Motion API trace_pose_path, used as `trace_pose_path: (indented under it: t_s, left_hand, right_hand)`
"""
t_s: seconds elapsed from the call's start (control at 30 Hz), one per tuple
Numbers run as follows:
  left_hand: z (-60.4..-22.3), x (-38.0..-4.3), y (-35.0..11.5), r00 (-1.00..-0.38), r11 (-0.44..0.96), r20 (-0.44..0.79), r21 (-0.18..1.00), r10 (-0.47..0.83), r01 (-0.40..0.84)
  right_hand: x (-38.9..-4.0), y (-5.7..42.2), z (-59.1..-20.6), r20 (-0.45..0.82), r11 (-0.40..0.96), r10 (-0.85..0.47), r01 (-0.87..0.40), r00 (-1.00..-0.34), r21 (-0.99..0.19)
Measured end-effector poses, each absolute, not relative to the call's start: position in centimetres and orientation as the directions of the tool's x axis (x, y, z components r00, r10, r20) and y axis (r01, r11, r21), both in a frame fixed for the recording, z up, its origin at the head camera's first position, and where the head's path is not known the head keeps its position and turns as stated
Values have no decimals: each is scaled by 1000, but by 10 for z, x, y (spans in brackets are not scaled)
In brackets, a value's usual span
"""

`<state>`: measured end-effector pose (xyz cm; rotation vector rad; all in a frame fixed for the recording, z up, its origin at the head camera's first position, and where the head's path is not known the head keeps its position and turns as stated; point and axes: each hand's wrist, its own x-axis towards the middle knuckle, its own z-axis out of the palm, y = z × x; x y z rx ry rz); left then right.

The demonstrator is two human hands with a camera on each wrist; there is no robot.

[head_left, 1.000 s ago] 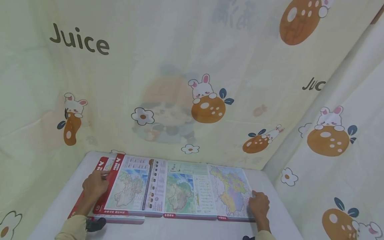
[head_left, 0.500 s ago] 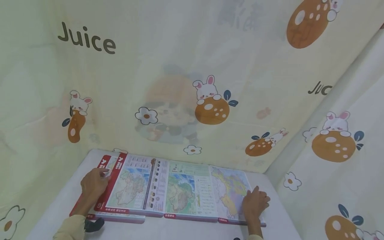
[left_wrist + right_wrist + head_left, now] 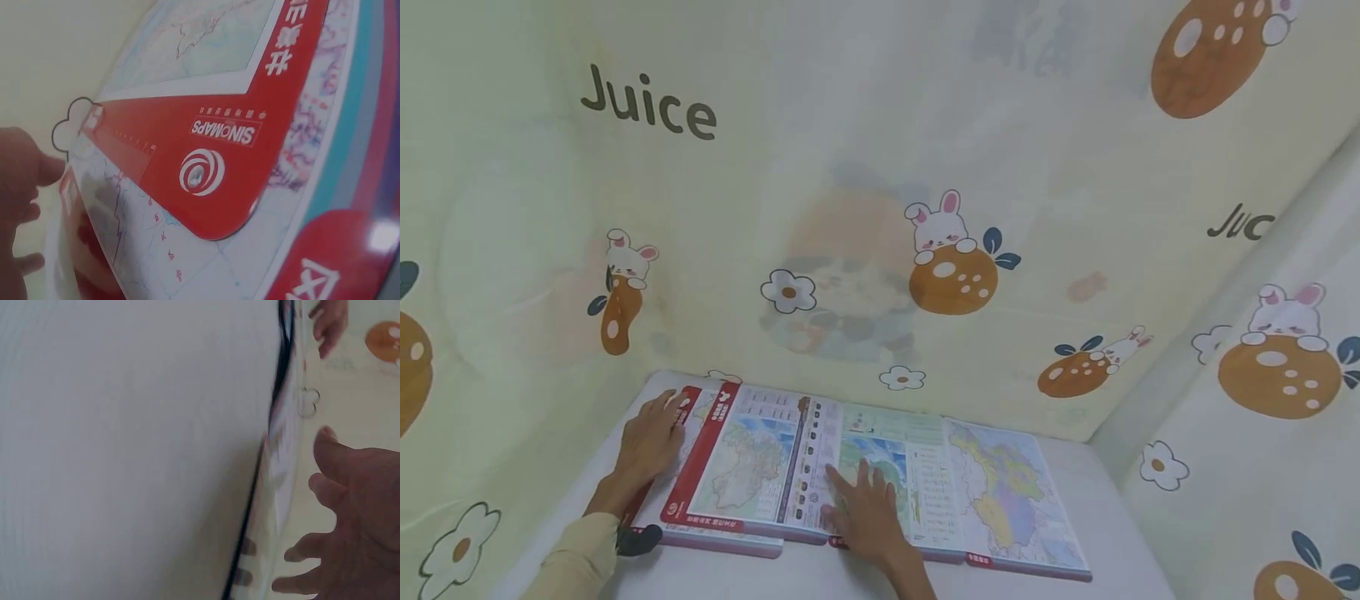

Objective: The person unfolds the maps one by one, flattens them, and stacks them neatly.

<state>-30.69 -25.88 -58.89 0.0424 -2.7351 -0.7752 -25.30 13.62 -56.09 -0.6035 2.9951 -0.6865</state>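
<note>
Map sheets with red trim lie in an overlapping row. At the left, a map with a red strip (image 3: 752, 467) partly covers another map (image 3: 722, 542). A middle map (image 3: 932, 500) and a colourful right map (image 3: 1022, 492) continue the row. My left hand (image 3: 651, 437) is over the lower map's left red border, fingers extended. In the left wrist view, that hand (image 3: 15, 200) is beside the map marked SINOMAPS (image 3: 206, 144), gripping nothing. My right hand (image 3: 868, 512) is spread over the middle map; contact is unclear. The right wrist view shows its fingers (image 3: 306, 545) apart and holding nothing.
A white tabletop (image 3: 1120, 500) bears the maps. Pale curtains (image 3: 835, 108) printed with rabbits and oranges hang behind and at both sides, close to the table's edges. A black strap end (image 3: 640, 540) sits at my left cuff.
My right hand has left the right map's edge and moved left over the middle map. My left hand has shifted farther up the lower map's red border. The maps look unmoved; the head view has turned.
</note>
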Motion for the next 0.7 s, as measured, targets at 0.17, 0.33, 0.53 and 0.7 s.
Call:
trace_pose_path:
  t_s: [0.17, 0.33, 0.53, 0.7]
  left_hand:
    - [-593, -308, -256, -964, 875, 264, 474, -36, 97]
    - [-596, -305, -260, -951, 909, 310, 399, -8, 122]
    - [-604, -301, -262, -948, 912, 318, 389, -3, 128]
    - [-605, -295, -260, -952, 913, 305, 386, 9, 133]
  right_hand:
    - [-248, 121, -568, -50, 858, -415, -373, -908, -353]
    - [-249, 116, -569, -73, 864, -425, -380, -902, -331]
    - [-250, 114, -569, -79, 869, -419, -374, -905, -325]
    - [-252, 116, -571, -85, 871, -419, -374, -904, -318]
